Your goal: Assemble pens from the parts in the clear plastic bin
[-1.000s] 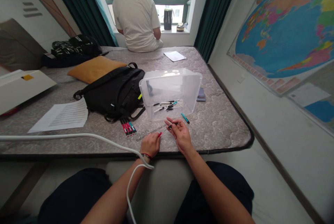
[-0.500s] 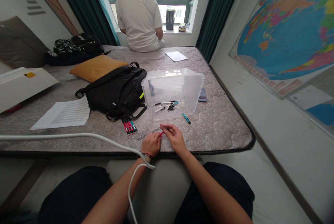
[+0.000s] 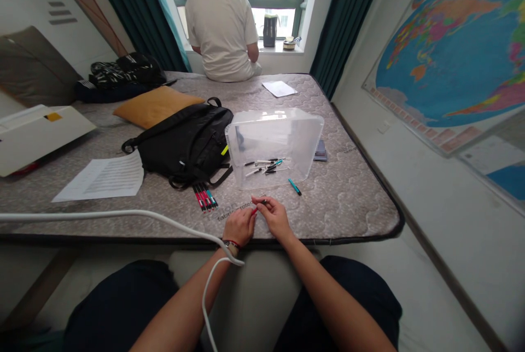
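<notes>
A red pen [image 3: 255,210] with a dark end spans the gap between my two hands, just above the front of the mattress. My left hand [image 3: 239,226] is closed round its red part. At the dark end, the fingers of my right hand [image 3: 274,217] pinch it. To the left, several red and teal pens [image 3: 205,199] lie side by side in a row. A single teal pen [image 3: 295,187] rests on the mattress beyond my right hand. Loose black, white and teal pens [image 3: 268,166] lie inside a clear plastic bin [image 3: 279,130] tipped on its side.
Left of the bin lies a black backpack [image 3: 188,144], with a printed sheet [image 3: 100,177] and an orange pillow [image 3: 158,106] near it. A white cable [image 3: 164,220] crosses in front of my left wrist. A person [image 3: 223,29] sits at the far edge, facing the window.
The view has shifted slightly, so everything appears a little further right. Both hands keep their hold on the red pen, with hardly any visible movement.
</notes>
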